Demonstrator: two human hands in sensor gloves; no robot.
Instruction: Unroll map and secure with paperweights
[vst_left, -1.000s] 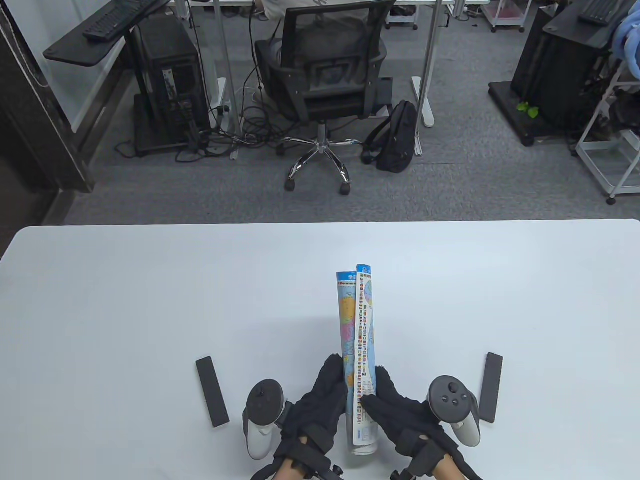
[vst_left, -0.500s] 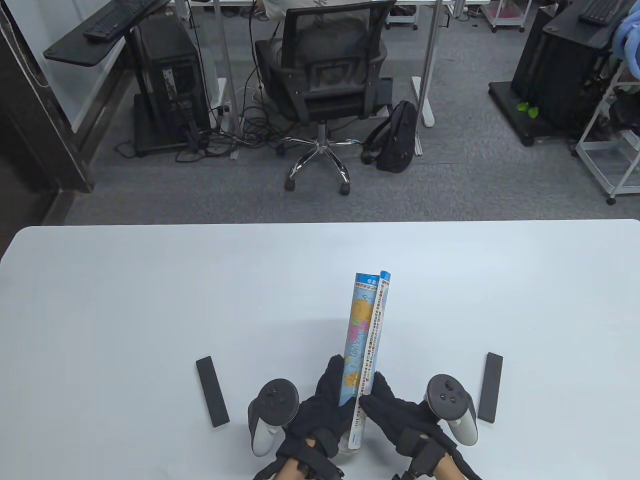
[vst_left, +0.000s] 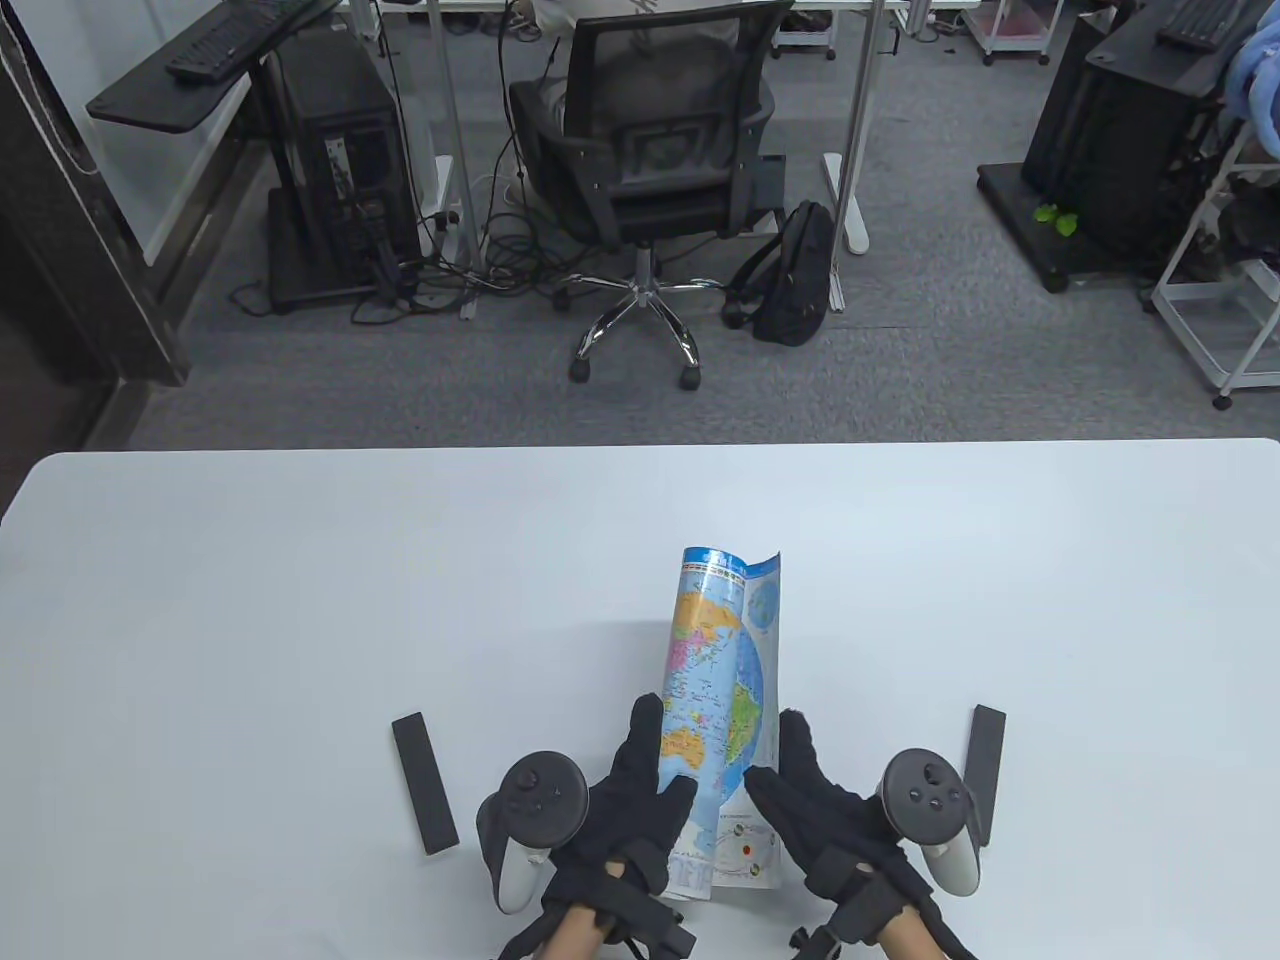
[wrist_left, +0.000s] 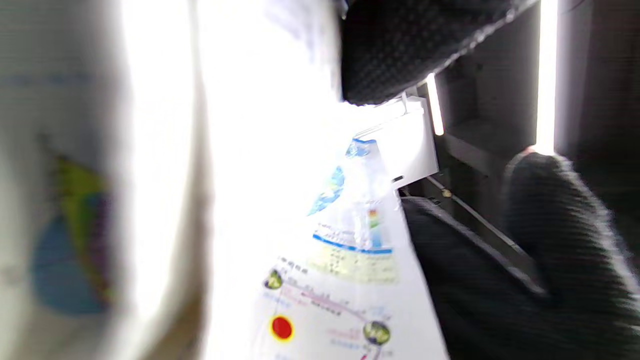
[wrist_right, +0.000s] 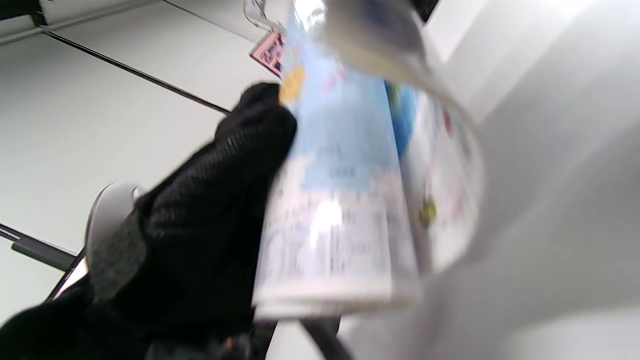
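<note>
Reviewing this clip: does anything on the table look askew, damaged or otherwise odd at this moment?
Nothing stands out. The map is only partly unrolled and curls, held near its lower end by the left hand and right hand. The two dark paperweights lie flat on the table, one each side, untouched.

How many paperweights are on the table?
2: one black bar left of the left hand, one right of the right hand, partly hidden behind its tracker.

Even, bright table view; both wrist views blurred, the left perhaps overexposed with white glare.
</note>
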